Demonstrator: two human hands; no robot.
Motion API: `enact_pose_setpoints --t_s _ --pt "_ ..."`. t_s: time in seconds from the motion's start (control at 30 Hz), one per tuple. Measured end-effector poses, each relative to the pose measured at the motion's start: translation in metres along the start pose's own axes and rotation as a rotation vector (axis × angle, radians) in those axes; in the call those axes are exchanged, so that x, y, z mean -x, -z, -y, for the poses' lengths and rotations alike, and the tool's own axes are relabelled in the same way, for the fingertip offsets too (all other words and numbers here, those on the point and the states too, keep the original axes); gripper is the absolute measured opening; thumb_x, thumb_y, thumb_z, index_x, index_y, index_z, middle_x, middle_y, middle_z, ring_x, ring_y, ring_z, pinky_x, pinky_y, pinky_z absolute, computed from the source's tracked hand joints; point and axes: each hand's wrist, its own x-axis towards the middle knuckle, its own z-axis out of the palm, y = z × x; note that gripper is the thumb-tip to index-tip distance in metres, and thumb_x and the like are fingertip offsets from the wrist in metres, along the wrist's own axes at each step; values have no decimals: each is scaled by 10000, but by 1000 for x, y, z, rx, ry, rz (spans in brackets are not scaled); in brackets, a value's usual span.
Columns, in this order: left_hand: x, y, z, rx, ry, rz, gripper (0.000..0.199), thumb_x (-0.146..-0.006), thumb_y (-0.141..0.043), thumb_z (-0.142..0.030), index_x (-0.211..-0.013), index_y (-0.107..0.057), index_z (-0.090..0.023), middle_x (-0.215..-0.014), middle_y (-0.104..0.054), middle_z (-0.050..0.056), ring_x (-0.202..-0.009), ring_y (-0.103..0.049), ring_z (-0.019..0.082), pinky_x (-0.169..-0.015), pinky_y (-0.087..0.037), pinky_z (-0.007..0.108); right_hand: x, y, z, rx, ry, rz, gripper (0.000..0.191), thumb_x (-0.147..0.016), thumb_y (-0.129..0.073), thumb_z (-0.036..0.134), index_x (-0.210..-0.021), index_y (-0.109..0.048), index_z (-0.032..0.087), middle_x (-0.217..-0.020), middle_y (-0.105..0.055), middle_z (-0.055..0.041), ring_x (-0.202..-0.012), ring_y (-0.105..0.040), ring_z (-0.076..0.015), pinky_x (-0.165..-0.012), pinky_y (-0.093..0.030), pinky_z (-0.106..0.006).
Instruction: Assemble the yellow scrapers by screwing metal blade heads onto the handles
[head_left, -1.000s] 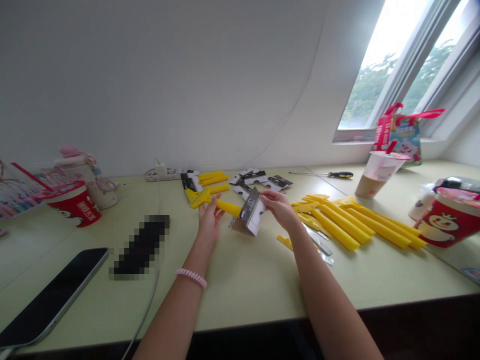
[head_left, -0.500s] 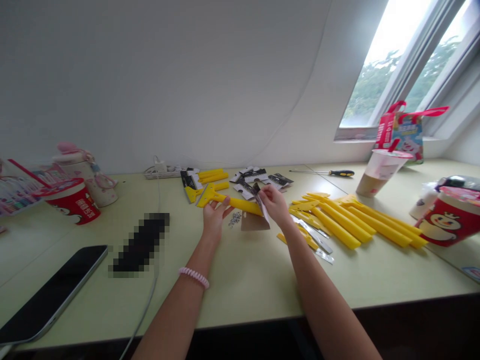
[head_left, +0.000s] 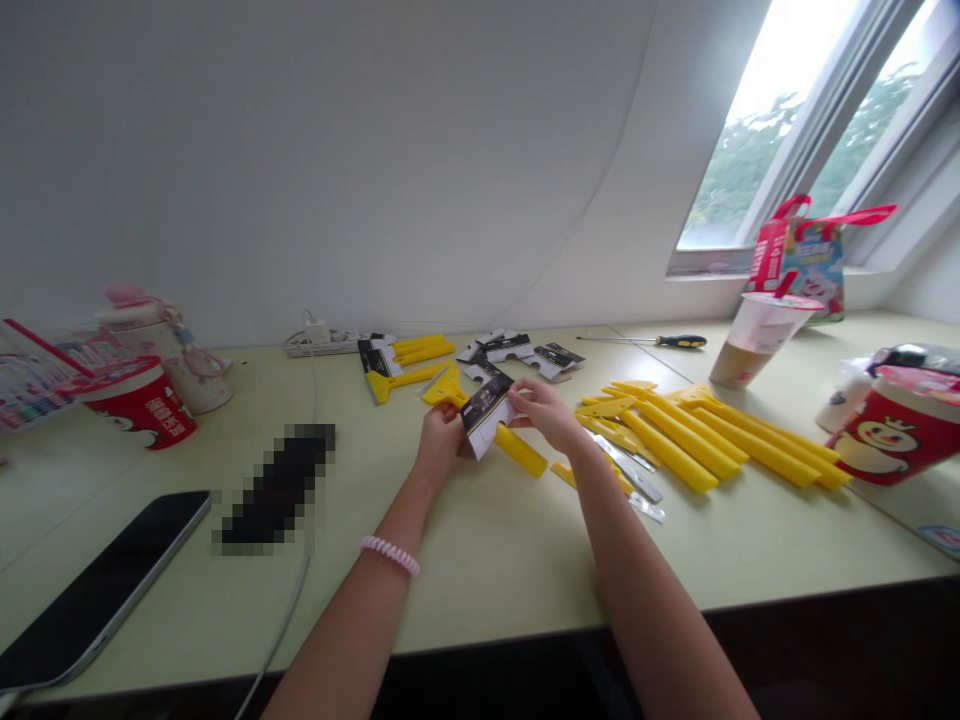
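Observation:
A yellow scraper (head_left: pixel 521 452) runs through a folded black-and-white cardboard sleeve (head_left: pixel 486 410), its handle end sticking out at the lower right. My left hand (head_left: pixel 439 440) is closed on the scraper just below its head, by the sleeve's left edge. With fingers pinched, my right hand (head_left: pixel 550 412) grips the sleeve's right edge. Behind my left hand, another yellow scraper (head_left: pixel 405 380) lies near more yellow handles (head_left: pixel 422 350) with a card on them. To the right of my right hand lie several yellow scraper handles (head_left: pixel 671 445), yellow head pieces (head_left: pixel 607 407) and metal blades (head_left: pixel 626 463).
Loose cardboard sleeves (head_left: pixel 517 347) lie toward the wall, left of a screwdriver (head_left: pixel 679 342). A drink cup (head_left: pixel 750 345) and a red tub (head_left: pixel 900 430) stand right. At left are a red cup (head_left: pixel 161 405), a bottle (head_left: pixel 191 365), a tablet (head_left: pixel 112 575) and a cable (head_left: pixel 292 600).
The cardboard sleeve has moved left along the scraper and now wraps its handle near the head. The scraper's handle end tilts down toward me. The small screws are now hidden.

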Motion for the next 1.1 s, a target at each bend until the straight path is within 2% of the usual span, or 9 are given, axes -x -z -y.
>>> enact_pose_setpoints --t_s 0.07,0.2,0.4,0.53,0.63,0.73,0.9,1.0,1.1 --pt "2 -3 2 -12 16 8 260 -520 -732 -144 -762 -638 -134 -753 -665 45 -758 -616 194 -631 -472 253 0 -1 1 -10 40 -27 213 -688 -615 354 -716 -474 198 -604 -563 22 -578 -572 -113 -545 -534 -270" --pt "7 -5 0 79 74 82 354 -636 -672 -348 -926 -633 -149 -873 -668 66 -807 -614 192 -659 -474 262 -1 1 2 -29 139 -92 253 -687 -597 406 -748 -452 207 -633 -577 27 -598 -585 -115 -553 -526 -259" --pt "14 3 -21 250 232 425 509 -733 -558 -452 -1157 -532 -172 -1007 -640 99 -818 -617 196 -658 -486 279 -5 5 0 175 303 -176 227 -704 -556 402 -724 -441 207 -558 -532 32 -492 -514 -109 -445 -435 -220" --pt "14 9 -31 289 277 493 579 -769 -482 -492 -1249 -447 -168 -1017 -628 114 -736 -613 158 -608 -480 256 -3 1 2 270 375 -235 171 -735 -517 358 -719 -444 204 -556 -527 27 -483 -487 -107 -462 -419 -225" --pt "14 11 -31 186 238 475 607 -728 -600 -331 -1285 -403 -194 -954 -642 83 -673 -602 124 -579 -467 218 0 -3 4 365 434 -268 131 -746 -505 324 -730 -464 200 -572 -543 22 -506 -493 -110 -501 -420 -230" --pt "13 12 -29 114 224 480 739 -655 -647 -145 -1323 -344 -238 -875 -656 48 -662 -605 121 -590 -470 212 3 -8 7 421 485 -270 99 -751 -501 292 -747 -489 193 -606 -566 12 -554 -519 -115 -553 -436 -236" --pt "6 17 -31 151 167 370 711 -652 -586 -66 -1306 -380 -256 -900 -667 49 -694 -620 123 -591 -486 205 8 -8 15 429 599 -308 143 -785 -471 293 -853 -545 191 -842 -616 -38 -795 -575 -148 -624 -474 -239" --pt "-2 22 -30 154 136 231 525 -633 -569 -32 -1137 -570 -181 -933 -663 67 -713 -620 130 -600 -504 217 11 1 20 498 701 -513 173 -814 -427 263 -878 -570 190 -875 -622 -47 -831 -568 -156 -723 -470 -286" --pt "-12 30 -25 200 94 -44 339 -645 -515 -7 -932 -660 -115 -977 -647 91 -721 -620 140 -606 -518 240 13 10 22 571 763 -794 174 -813 -420 229 -845 -584 183 -834 -626 -56 -831 -556 -180 -777 -442 -331"
